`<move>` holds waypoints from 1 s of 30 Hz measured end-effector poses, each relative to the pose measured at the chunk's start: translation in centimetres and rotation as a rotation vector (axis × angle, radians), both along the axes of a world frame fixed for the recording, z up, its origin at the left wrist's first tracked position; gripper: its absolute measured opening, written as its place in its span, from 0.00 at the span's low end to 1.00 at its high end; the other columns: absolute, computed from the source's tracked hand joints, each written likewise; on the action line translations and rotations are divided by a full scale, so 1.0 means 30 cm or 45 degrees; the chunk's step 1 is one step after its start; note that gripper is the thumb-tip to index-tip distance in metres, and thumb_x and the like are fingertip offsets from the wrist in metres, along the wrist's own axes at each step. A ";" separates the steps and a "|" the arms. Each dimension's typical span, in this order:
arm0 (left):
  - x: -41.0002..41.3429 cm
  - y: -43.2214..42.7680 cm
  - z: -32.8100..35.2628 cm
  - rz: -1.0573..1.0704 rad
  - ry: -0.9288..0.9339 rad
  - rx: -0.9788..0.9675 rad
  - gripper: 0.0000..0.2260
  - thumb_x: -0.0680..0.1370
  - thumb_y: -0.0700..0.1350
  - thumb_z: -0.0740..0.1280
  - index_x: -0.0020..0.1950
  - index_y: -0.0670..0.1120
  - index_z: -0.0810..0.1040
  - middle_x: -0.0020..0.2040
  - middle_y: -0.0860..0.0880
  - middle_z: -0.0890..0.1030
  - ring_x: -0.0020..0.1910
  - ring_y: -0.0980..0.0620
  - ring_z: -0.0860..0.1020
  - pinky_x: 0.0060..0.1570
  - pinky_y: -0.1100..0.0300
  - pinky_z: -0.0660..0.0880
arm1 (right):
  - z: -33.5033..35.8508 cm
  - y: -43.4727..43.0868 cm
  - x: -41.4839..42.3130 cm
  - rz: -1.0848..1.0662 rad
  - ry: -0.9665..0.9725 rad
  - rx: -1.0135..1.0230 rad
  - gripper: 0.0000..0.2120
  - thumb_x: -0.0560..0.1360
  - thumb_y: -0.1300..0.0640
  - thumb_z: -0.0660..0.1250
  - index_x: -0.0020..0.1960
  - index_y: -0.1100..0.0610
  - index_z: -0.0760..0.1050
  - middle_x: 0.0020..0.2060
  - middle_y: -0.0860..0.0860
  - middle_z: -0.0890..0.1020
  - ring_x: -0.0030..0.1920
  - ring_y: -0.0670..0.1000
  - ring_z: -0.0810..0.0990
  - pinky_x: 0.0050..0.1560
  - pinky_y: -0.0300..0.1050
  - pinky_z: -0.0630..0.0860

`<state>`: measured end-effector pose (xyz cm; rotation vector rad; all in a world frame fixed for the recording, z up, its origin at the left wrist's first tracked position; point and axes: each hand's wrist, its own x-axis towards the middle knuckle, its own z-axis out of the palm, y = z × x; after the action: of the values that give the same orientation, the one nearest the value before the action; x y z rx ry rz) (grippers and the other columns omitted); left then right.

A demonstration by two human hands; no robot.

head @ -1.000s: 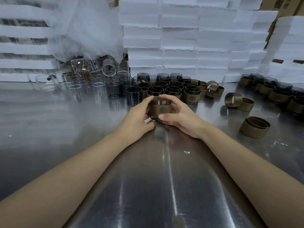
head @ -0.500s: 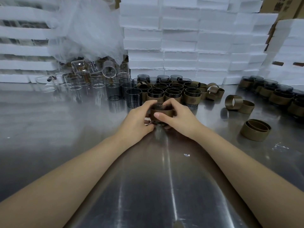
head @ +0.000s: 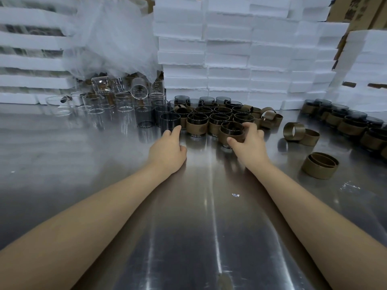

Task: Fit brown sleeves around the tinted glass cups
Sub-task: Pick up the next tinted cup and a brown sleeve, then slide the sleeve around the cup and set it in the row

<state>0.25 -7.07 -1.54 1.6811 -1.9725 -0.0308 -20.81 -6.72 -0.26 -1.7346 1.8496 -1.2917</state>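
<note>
Brushed steel makes up the tabletop (head: pixel 188 216), streaked with glare and faintly mirroring what stands on it. Near its middle the right hand (head: pixel 249 143) grips a cup (head: pixel 232 127) of dark tinted glass, low and round, with a matte brown sleeve (head: pixel 223 135) banding its lower wall. The thumb curls across the near side and the fingers wrap the far side. The cup is upright at the front of a cluster (head: pixel 211 117) of like cups packed rim to rim.

The left hand (head: pixel 167 148) holds nothing. Its knuckles are loosely bent and its forefinger stretches toward a bare cup (head: pixel 170 122) of smoky glass at the cluster's left corner; whether the fingertip touches the glass I cannot tell.

Left of that stand clear glasses (head: pixel 104 105), thin-walled, some tipped on their sides. Right of the cluster lie loose rings (head: pixel 294 131) of the same brown stuff, one on edge. Nearer the person are two nested rings (head: pixel 320 166) lying flat. Farther right a row (head: pixel 351 124) of banded cups runs along the tabletop's right side.

Behind everything rise white foam blocks (head: pixel 230 59), rough-edged and stacked like bricks. Crumpled clear plastic (head: pixel 113 38) is draped at the left, and brown cardboard (head: pixel 356 9) shows at the top right.
</note>
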 end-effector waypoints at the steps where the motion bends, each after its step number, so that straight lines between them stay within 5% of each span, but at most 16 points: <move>1: -0.001 -0.007 0.002 0.019 -0.009 0.002 0.28 0.80 0.44 0.59 0.79 0.48 0.56 0.59 0.42 0.73 0.49 0.43 0.75 0.42 0.55 0.68 | -0.001 0.000 0.001 -0.001 -0.022 0.025 0.28 0.76 0.56 0.68 0.73 0.56 0.61 0.66 0.58 0.64 0.59 0.54 0.72 0.55 0.31 0.60; 5: -0.008 -0.042 0.007 0.069 -0.080 -0.039 0.28 0.81 0.44 0.57 0.80 0.52 0.52 0.57 0.40 0.74 0.51 0.39 0.75 0.42 0.53 0.68 | 0.000 -0.001 0.000 -0.072 -0.026 -0.072 0.23 0.76 0.62 0.67 0.70 0.58 0.67 0.58 0.57 0.70 0.54 0.52 0.74 0.64 0.41 0.67; 7: -0.011 -0.064 0.013 0.126 -0.094 -0.048 0.29 0.82 0.45 0.56 0.81 0.51 0.49 0.56 0.39 0.74 0.52 0.38 0.76 0.42 0.52 0.68 | 0.008 0.003 0.004 -0.028 -0.163 -0.160 0.16 0.75 0.66 0.65 0.62 0.60 0.71 0.43 0.54 0.76 0.43 0.51 0.78 0.50 0.43 0.76; 10: -0.012 -0.092 0.021 0.206 -0.062 -0.045 0.29 0.82 0.46 0.57 0.80 0.48 0.49 0.56 0.39 0.75 0.53 0.37 0.76 0.43 0.51 0.68 | 0.007 0.008 0.018 0.098 -0.246 -0.173 0.10 0.74 0.68 0.62 0.53 0.59 0.75 0.34 0.52 0.76 0.33 0.50 0.80 0.29 0.31 0.71; 14: -0.012 -0.099 0.013 0.173 0.027 -0.159 0.13 0.83 0.46 0.57 0.65 0.42 0.67 0.52 0.39 0.78 0.51 0.37 0.77 0.40 0.51 0.67 | -0.005 -0.012 0.024 0.159 -0.069 -0.125 0.08 0.74 0.64 0.64 0.48 0.53 0.78 0.33 0.47 0.74 0.34 0.44 0.73 0.35 0.32 0.68; 17: -0.013 -0.088 0.017 0.075 -0.021 -0.208 0.08 0.84 0.45 0.57 0.59 0.42 0.69 0.49 0.39 0.79 0.46 0.37 0.77 0.38 0.50 0.68 | -0.004 -0.021 0.013 0.205 -0.037 -0.066 0.07 0.76 0.60 0.64 0.48 0.52 0.79 0.37 0.43 0.77 0.40 0.42 0.75 0.41 0.33 0.68; 20: -0.016 -0.065 0.019 0.013 -0.048 -0.254 0.07 0.84 0.43 0.58 0.57 0.41 0.71 0.46 0.39 0.80 0.40 0.40 0.74 0.36 0.50 0.68 | -0.005 -0.027 0.017 0.250 0.111 -0.030 0.07 0.76 0.59 0.64 0.44 0.50 0.79 0.37 0.36 0.76 0.39 0.35 0.74 0.39 0.22 0.66; 23: -0.028 -0.028 0.023 -0.002 -0.031 -0.231 0.08 0.84 0.44 0.57 0.56 0.41 0.71 0.45 0.38 0.80 0.43 0.37 0.76 0.39 0.46 0.71 | -0.006 -0.034 0.019 0.319 0.119 0.076 0.08 0.75 0.60 0.65 0.50 0.49 0.79 0.45 0.40 0.79 0.49 0.41 0.77 0.49 0.28 0.69; 26: -0.036 0.025 0.012 -0.099 0.036 -0.262 0.07 0.83 0.44 0.58 0.56 0.42 0.72 0.43 0.39 0.80 0.42 0.37 0.77 0.40 0.46 0.74 | -0.013 -0.036 0.015 0.499 0.203 0.153 0.23 0.73 0.63 0.68 0.66 0.51 0.73 0.61 0.47 0.78 0.63 0.47 0.74 0.64 0.39 0.68; 30: -0.029 0.079 0.018 -0.357 0.104 -0.334 0.05 0.81 0.43 0.62 0.56 0.45 0.75 0.39 0.50 0.80 0.41 0.44 0.79 0.40 0.49 0.75 | -0.017 -0.020 0.030 0.760 0.168 0.078 0.41 0.69 0.59 0.76 0.76 0.46 0.60 0.64 0.43 0.74 0.65 0.42 0.73 0.66 0.39 0.69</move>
<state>-0.63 -4.69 -0.99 1.2140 -2.0361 0.0537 -19.90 -7.33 -0.77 -2.1472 1.2495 -0.8883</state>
